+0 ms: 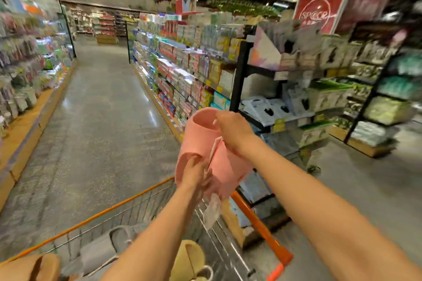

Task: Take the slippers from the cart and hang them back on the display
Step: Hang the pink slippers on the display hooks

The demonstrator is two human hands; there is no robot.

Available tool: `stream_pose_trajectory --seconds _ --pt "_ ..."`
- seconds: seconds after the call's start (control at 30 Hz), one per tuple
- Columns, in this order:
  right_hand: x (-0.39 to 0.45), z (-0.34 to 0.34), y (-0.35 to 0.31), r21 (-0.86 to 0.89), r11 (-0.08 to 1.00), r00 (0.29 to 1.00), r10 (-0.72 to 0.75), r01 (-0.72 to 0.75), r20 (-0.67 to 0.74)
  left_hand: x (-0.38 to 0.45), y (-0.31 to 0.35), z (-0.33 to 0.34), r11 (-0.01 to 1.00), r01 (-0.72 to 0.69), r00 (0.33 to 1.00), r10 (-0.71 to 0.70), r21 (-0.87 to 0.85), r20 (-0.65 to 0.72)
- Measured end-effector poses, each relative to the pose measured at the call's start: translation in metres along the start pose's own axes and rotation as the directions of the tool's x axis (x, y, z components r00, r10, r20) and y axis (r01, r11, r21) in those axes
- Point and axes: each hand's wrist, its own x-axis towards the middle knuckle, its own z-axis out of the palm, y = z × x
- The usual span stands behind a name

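The wire cart (pixel 159 203) fills the lower frame, its orange rim running up toward the right. Inside sit grey slippers (pixel 100 251), tan slippers (pixel 27 268) at the near left corner and yellow slippers (pixel 189 258) near the right side. Above the far right corner, the pink slippers (pixel 219 157) hang lifted, long axis near upright, toes up. The right hand (pixel 235 130) grips the top by the cord; the left hand (pixel 194 173) holds the lower end. The display probably lies rightward, nearer the right hand.

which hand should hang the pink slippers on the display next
Probably the right hand: it grips the pink slippers at the top, nearer the shelves on the right. The left hand only holds them lower down.
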Motion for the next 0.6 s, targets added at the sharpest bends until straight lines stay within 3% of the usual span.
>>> stream_pose_trajectory --seconds 0.13,0.33,0.5,0.6 --pt "-0.038 -0.069 0.039 -0.137 0.990 0.998 0.014 -0.022 -0.061 -0.027 0.010 0.073 0.988 0.021 0.984 0.006 -0.154 0.178" --pt "-0.111 -0.149 0.123 -0.227 0.938 0.958 0.222 -0.260 -0.179 -0.085 0.003 0.187 0.990 0.084 0.948 -0.045 -0.111 0.316" --pt "-0.197 -0.209 0.186 -0.282 0.859 0.900 0.376 -0.427 -0.218 -0.140 -0.033 0.284 0.968 0.228 0.843 -0.142 -0.107 0.519" --pt "-0.248 -0.234 0.233 -0.254 0.794 0.829 0.493 -0.552 -0.263 -0.170 -0.060 0.349 0.956 0.286 0.755 -0.184 -0.064 0.630"
